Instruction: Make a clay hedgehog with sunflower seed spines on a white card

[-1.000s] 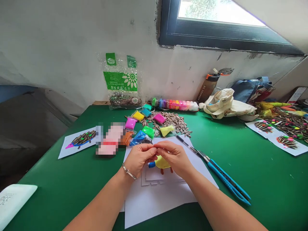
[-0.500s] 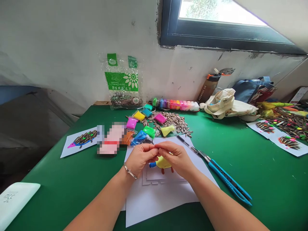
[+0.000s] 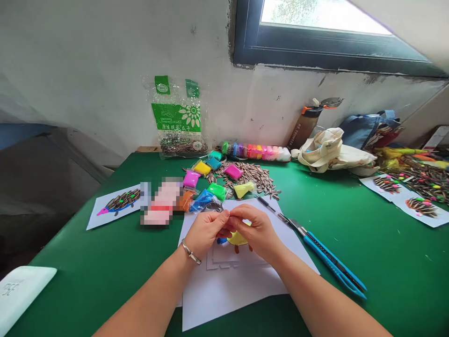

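My left hand (image 3: 209, 230) and my right hand (image 3: 253, 229) meet fingertip to fingertip above the paper. Both are closed in a pinch, and whatever lies between the fingers is too small or hidden to name. Below them, partly covered, is a clay figure (image 3: 238, 239) with a yellow body, a blue end at its left and two brown legs. It rests on small white cards (image 3: 224, 257) stacked on larger white paper sheets (image 3: 224, 299). Just behind my hands lie a blue clay packet (image 3: 201, 200) and a dark one (image 3: 213, 206).
Sunflower seeds (image 3: 257, 178) and bright clay packets (image 3: 216, 191) spread behind the paper. A pen (image 3: 271, 208) and blue tweezers (image 3: 335, 264) lie to the right. A hedgehog picture (image 3: 121, 204) is at the left, near a white device (image 3: 26, 295). A seed bag (image 3: 178, 121) leans on the wall.
The fingers of both hands have shifted slightly where they meet, with the left thumb now raised higher. The view has tilted a little; the table things stay put.
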{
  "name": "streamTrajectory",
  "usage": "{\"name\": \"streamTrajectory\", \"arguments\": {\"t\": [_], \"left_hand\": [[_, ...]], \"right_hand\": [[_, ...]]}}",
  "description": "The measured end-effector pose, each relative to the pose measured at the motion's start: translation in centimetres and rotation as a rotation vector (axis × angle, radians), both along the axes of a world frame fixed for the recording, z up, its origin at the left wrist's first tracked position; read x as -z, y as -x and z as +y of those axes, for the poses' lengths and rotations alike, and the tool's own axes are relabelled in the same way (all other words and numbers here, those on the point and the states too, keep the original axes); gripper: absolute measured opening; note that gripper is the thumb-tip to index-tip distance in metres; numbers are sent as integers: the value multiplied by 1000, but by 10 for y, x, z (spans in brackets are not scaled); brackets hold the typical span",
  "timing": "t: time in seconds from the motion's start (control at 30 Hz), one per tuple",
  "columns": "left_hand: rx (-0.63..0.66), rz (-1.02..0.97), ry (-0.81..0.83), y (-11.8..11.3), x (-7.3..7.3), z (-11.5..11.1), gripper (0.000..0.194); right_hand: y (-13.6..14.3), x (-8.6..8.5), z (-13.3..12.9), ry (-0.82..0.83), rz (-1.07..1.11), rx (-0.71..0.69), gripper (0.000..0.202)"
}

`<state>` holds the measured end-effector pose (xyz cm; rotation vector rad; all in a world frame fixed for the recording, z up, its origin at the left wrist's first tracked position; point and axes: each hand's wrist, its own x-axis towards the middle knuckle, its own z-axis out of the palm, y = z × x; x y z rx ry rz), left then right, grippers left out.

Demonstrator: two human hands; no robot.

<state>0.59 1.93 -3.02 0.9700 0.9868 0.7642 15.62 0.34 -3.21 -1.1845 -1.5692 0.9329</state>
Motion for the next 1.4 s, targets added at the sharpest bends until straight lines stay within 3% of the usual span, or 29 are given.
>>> {"name": "streamTrajectory", "arguments": {"t": [0.23,0.4,0.6,0.7,1.4], "left_hand": [[-123,123,-63,6,-7,6,46],[-148,173,-145,9,-5,9,45],[-149,204,-195,8,-2,10,44],[-156,210,-203,8,-2,10,44],[-163,211,-197,7,-1,11,46]], "right_hand": [[-4,1,2,-2,-54,24,10],[-1,10,-1,128,-71,-153,12],[1,21,3,-160,-532,-166,16],[1,25,6,-236,-663,-211,15],[0,27,2,-266,-801,-289,14]]}}
